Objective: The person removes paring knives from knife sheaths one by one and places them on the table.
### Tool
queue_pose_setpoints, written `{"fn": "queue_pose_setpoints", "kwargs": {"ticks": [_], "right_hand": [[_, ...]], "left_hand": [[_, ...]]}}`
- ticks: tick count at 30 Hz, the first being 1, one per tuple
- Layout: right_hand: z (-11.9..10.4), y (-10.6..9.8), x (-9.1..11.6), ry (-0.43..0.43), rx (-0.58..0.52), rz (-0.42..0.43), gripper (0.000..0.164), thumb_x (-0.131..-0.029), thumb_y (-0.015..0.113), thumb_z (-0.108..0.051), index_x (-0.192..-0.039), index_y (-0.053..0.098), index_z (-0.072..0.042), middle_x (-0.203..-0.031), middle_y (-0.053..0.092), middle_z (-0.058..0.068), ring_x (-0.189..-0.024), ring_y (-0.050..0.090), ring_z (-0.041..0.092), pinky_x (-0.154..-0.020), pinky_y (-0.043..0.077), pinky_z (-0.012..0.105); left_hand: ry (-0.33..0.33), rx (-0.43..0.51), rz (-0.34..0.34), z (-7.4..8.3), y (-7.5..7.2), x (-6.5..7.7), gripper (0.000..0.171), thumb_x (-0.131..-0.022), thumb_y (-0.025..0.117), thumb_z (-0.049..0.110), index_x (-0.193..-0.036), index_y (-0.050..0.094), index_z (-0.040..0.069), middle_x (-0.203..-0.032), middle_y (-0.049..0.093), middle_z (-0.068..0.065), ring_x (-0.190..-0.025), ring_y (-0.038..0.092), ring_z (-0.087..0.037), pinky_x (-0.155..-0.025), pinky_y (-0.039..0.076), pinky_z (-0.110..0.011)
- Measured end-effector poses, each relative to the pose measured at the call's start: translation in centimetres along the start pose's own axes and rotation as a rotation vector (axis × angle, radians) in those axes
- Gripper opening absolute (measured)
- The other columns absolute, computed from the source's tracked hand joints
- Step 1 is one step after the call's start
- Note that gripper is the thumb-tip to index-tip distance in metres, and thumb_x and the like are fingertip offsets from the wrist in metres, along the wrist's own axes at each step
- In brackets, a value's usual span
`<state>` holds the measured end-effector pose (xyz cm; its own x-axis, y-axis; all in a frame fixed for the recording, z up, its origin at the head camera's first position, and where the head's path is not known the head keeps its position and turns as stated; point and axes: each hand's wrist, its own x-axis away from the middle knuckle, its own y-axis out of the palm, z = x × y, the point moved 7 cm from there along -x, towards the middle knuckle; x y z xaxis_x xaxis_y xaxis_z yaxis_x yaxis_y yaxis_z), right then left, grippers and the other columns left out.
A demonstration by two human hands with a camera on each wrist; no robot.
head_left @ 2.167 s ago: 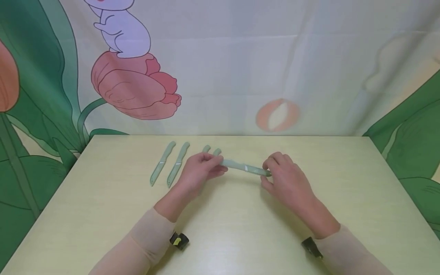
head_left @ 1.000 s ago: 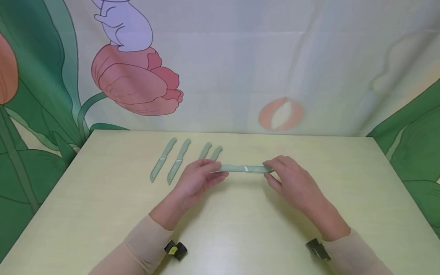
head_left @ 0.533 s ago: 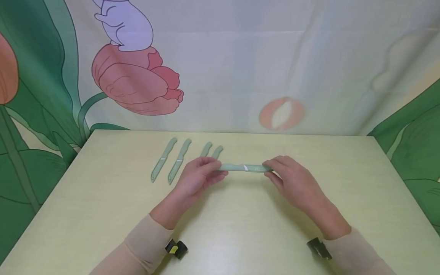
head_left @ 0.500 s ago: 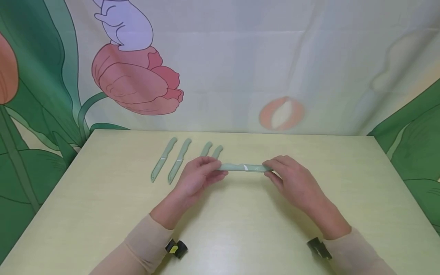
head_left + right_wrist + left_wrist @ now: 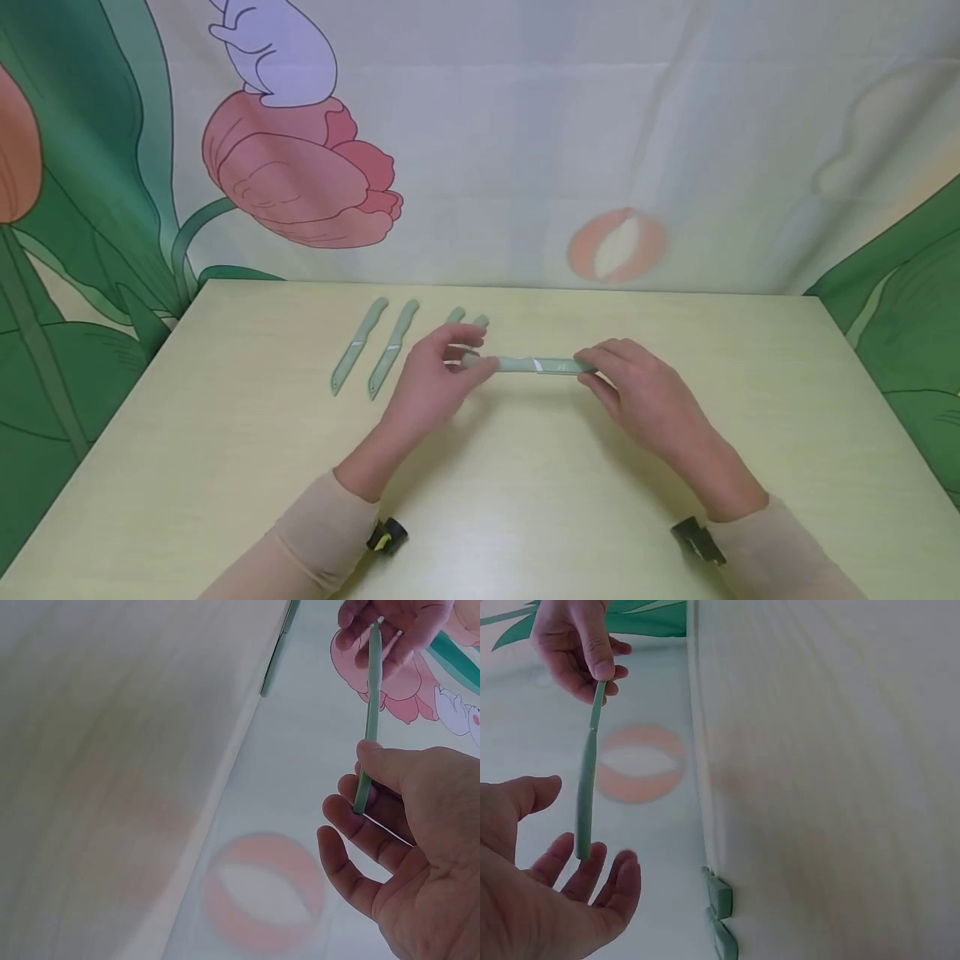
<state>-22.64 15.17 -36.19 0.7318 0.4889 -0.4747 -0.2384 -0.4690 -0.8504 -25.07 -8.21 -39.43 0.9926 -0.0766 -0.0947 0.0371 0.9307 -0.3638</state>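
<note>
"Where was the green knife (image 5: 517, 365)?"

"Raised above the tabletop (image 5: 525, 500), nearly level, between the two hands. A white band crossed it near its middle."

"Which hand had hold of it?"

"The right hand (image 5: 637, 396). Its thumb and fingers pinched the far end from the handle."

"And the left hand (image 5: 435, 379)?"

"Its fingers were parted and relaxed around the handle end, gripping nothing. The left wrist view showed the thumb apart from the handle; I couldn't tell whether a fingertip touched it."

"Were other knives about?"

"Four, all green and lying on the tabletop. The first knife (image 5: 360, 346) and second knife (image 5: 393, 350) lay side by side, slanted the same way, beyond the left forearm. The third knife (image 5: 456, 314) and fourth knife (image 5: 482, 321) were partly hidden behind the left hand."

"What stood behind?"

"A printed cloth (image 5: 487, 150) with a pink flower (image 5: 288, 179) on it."
</note>
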Motion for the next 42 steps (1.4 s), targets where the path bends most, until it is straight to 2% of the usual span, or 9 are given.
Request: {"fn": "queue_pose_setpoints", "kwargs": {"ticks": [3, 7, 11, 15, 19, 25, 30, 42], "right_hand": [[-0.1, 0.0, -0.1, -0.005, 0.0, 0.001, 0.026, -0.081, 0.077, -0.014, -0.107, 0.07, -0.014, -0.1, 0.065, -0.005, -0.091, 0.059, 0.013, -0.074, 0.053, 0.031], [-0.3, 0.1, -0.2, -0.008, 0.004, -0.011, 0.026, -0.082, 0.077, -0.015, -0.107, 0.069, -0.014, -0.1, 0.065, -0.004, -0.091, 0.059, 0.014, -0.074, 0.053, 0.031], [-0.5, 0.2, -0.2, -0.009, 0.016, -0.026, 0.026, -0.082, 0.077, -0.016, -0.107, 0.07, -0.013, -0.101, 0.066, -0.003, -0.091, 0.06, 0.015, -0.075, 0.054, 0.032], [-0.9, 0.1, -0.3, -0.014, 0.024, -0.023, 0.027, -0.081, 0.078, -0.015, -0.107, 0.07, -0.013, -0.1, 0.066, -0.002, -0.09, 0.06, 0.015, -0.074, 0.054, 0.032], [-1.2, 0.0, -0.3, -0.026, 0.028, -0.017, 0.027, -0.081, 0.078, -0.015, -0.106, 0.07, -0.013, -0.099, 0.066, -0.002, -0.089, 0.061, 0.015, -0.073, 0.054, 0.032], [-1.6, 0.0, -0.3, -0.038, 0.033, -0.007, 0.027, -0.08, 0.078, -0.015, -0.106, 0.07, -0.013, -0.099, 0.067, -0.003, -0.089, 0.061, 0.015, -0.072, 0.054, 0.031], [-1.8, -0.1, -0.3, -0.037, 0.032, -0.006, 0.028, -0.08, 0.078, -0.015, -0.107, 0.07, -0.013, -0.099, 0.067, -0.003, -0.089, 0.061, 0.014, -0.073, 0.054, 0.031], [-1.8, -0.2, -0.3, -0.028, 0.037, -0.024, 0.026, -0.081, 0.078, -0.018, -0.106, 0.07, -0.013, -0.098, 0.066, -0.003, -0.087, 0.061, 0.014, -0.07, 0.053, 0.031]], "left_hand": [[0.122, -0.115, 0.016, 1.0, 0.0, 0.2, 0.041, -0.083, 0.075, 0.029, -0.121, 0.061, 0.023, -0.118, 0.058, 0.009, -0.109, 0.055, -0.017, -0.091, 0.046, -0.037], [0.285, -0.338, 0.037, 2.4, 0.3, 0.7, 0.045, -0.082, 0.076, 0.028, -0.123, 0.061, 0.02, -0.125, 0.055, 0.004, -0.123, 0.046, -0.022, -0.099, 0.041, -0.039], [0.429, -0.586, 0.052, 3.7, 0.9, 1.4, 0.046, -0.081, 0.077, 0.03, -0.123, 0.061, 0.017, -0.125, 0.054, -0.003, -0.121, 0.045, -0.027, -0.098, 0.041, -0.04], [0.509, -0.77, 0.053, 4.5, 1.6, 2.0, 0.046, -0.081, 0.076, 0.03, -0.122, 0.061, 0.016, -0.122, 0.053, -0.004, -0.113, 0.048, -0.027, -0.09, 0.043, -0.041], [0.557, -0.903, 0.039, 5.0, 2.2, 2.4, 0.045, -0.081, 0.076, 0.03, -0.121, 0.061, 0.016, -0.119, 0.054, -0.004, -0.11, 0.048, -0.027, -0.087, 0.044, -0.039], [0.597, -0.991, 0.021, 5.5, 2.8, 2.8, 0.041, -0.08, 0.078, 0.025, -0.117, 0.063, 0.014, -0.111, 0.057, -0.003, -0.1, 0.049, -0.024, -0.079, 0.045, -0.034], [0.605, -1.008, 0.019, 5.6, 2.9, 2.9, 0.033, -0.079, 0.079, 0.02, -0.109, 0.066, 0.014, -0.101, 0.057, -0.001, -0.089, 0.047, -0.022, -0.07, 0.043, -0.03], [0.63, -1.023, 0.018, 5.7, 3.0, 3.0, 0.02, -0.083, 0.075, 0.016, -0.102, 0.069, 0.013, -0.091, 0.055, -0.001, -0.077, 0.043, -0.021, -0.062, 0.036, -0.026]]}}
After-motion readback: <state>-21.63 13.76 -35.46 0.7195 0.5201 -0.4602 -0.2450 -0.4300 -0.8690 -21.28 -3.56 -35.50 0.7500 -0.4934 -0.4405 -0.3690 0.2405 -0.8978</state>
